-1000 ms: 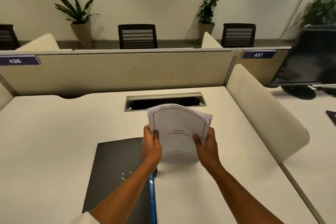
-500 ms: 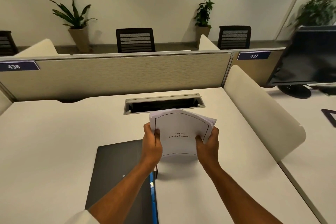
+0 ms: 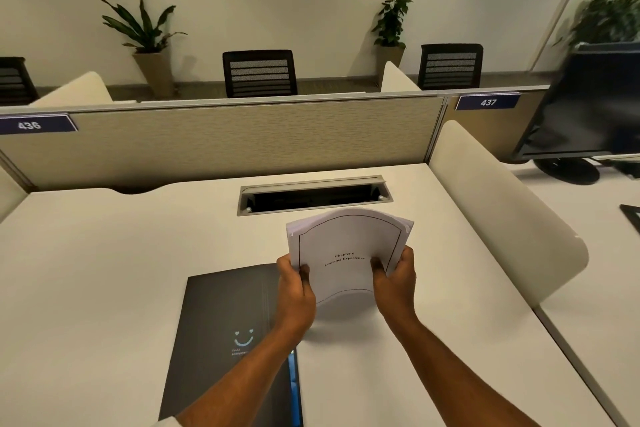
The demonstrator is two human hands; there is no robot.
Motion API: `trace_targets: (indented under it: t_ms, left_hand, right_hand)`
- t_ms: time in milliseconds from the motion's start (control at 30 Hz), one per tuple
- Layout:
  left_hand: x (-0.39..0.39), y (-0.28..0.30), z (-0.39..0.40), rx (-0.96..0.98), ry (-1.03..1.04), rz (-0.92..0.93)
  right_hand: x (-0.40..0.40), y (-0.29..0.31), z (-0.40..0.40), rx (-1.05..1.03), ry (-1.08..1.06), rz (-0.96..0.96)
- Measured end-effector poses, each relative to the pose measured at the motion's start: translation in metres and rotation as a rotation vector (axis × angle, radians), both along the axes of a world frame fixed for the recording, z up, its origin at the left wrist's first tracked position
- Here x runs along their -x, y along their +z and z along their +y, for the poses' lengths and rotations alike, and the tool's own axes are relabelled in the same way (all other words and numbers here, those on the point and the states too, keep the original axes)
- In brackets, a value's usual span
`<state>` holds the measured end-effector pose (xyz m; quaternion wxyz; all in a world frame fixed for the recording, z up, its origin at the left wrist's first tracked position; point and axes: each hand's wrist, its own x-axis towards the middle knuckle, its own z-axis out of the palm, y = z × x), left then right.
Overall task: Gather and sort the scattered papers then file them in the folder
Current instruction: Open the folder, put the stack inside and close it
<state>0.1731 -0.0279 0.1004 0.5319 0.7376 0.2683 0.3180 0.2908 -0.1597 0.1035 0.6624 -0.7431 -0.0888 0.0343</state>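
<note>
Left hand (image 3: pixel 295 291) and right hand (image 3: pixel 394 282) each grip a lower side of the paper stack (image 3: pixel 346 253), held upright above the desk (image 3: pixel 104 288) mid-surface, right of the closed black folder (image 3: pixel 225 322). Sheets fan unevenly at the top; loosening either grip could probably spill them.

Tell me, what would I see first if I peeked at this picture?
First, the papers, a white stack held up over the middle of the desk, with the left hand and right hand gripping its lower corners. Next, the dark folder with a smiley face, lying shut on the desk just left of the hands. Behind, a black chair stands past the divider.
</note>
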Motion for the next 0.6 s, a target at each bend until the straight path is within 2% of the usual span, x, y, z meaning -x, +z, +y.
trace_targets:
  t_ms: [400,533,600]
  left_hand:
    - [-0.014,-0.01,0.013,-0.009,-0.009,0.264]
    - [-0.023,0.009,0.03,-0.051,0.006,0.323]
    - [-0.027,0.02,0.038,-0.059,0.016,0.371]
  right_hand:
    - [-0.015,-0.012,-0.006,0.148,0.069,0.004]
    - [-0.033,0.005,-0.019,0.088,0.181,0.003]
    - [-0.04,0.013,-0.024,0.027,0.278,0.079]
